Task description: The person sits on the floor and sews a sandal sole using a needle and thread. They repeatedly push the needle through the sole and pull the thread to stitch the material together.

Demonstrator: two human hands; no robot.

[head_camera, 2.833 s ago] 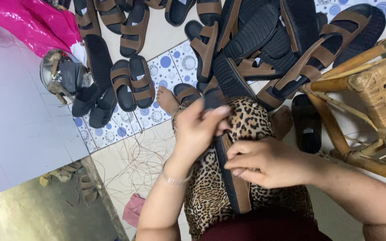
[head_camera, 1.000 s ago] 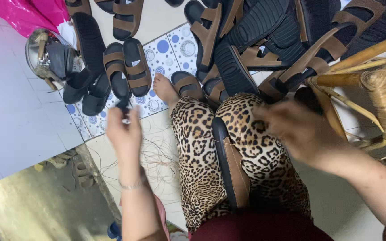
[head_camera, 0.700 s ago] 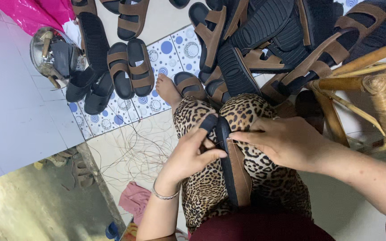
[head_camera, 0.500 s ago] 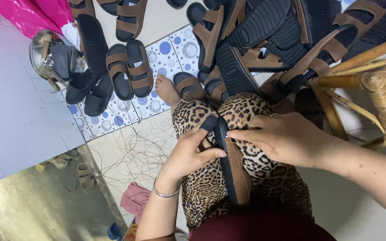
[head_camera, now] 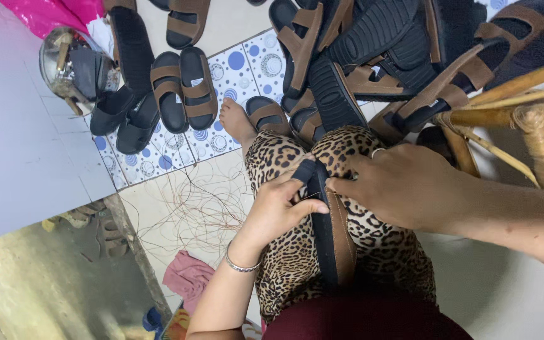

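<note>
Hands — left [head_camera: 278, 208], right [head_camera: 404, 186] — each grip pinching black-and-brown sandal [head_camera: 330, 233] on leopard-print lap [head_camera: 385, 245].

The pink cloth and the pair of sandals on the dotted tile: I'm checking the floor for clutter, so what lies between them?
In the head view, loose tan threads lie scattered between the pink cloth and the pair of sandals.

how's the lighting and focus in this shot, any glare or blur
Head view: soft, even light with faint shadows; the left hand and right hand on the sandal look sharp, with no motion smear; the shiny metal bowl at upper left catches some glare; the lower left corner is hazy and washed out.
</note>
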